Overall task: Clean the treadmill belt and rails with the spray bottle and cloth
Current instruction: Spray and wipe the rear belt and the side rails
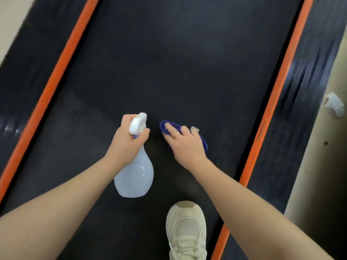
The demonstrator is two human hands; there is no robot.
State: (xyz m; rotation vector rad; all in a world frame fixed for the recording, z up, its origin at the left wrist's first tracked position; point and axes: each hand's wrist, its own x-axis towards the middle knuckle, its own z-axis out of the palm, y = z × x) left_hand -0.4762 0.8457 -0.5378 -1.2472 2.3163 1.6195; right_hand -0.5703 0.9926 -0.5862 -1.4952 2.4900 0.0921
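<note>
The person stood on the black treadmill belt, looking down at both bare forearms stretched out over it. The left hand was curled round the neck of a spray bottle, its grip closed just under the white trigger head, with the thumb wrapped across the front of the neck and the fingers folded over the far side. The bottle hung from that hand above the belt with its nozzle end pointing away from the person and its rounded base toward them; its body was pale, translucent blue-white, and the liquid level inside could not be told. Just beside it, to the right, the right hand lay palm down on a blue cloth, fingers spread and fairly straight, pressing the cloth flat against the belt near its middle; the grip was open rather than curled. A thin ring showed on one finger of that hand. The cloth stuck out beyond the fingertips on the far side and past the outer edge of the hand. An orange rail strip ran along the left edge of the belt and another orange strip along the right, each bordered outside by a glossy black side rail. A cream sneaker stood on the belt near the right strip. On the floor beyond the right rail lay a crumpled white tissue.
</note>
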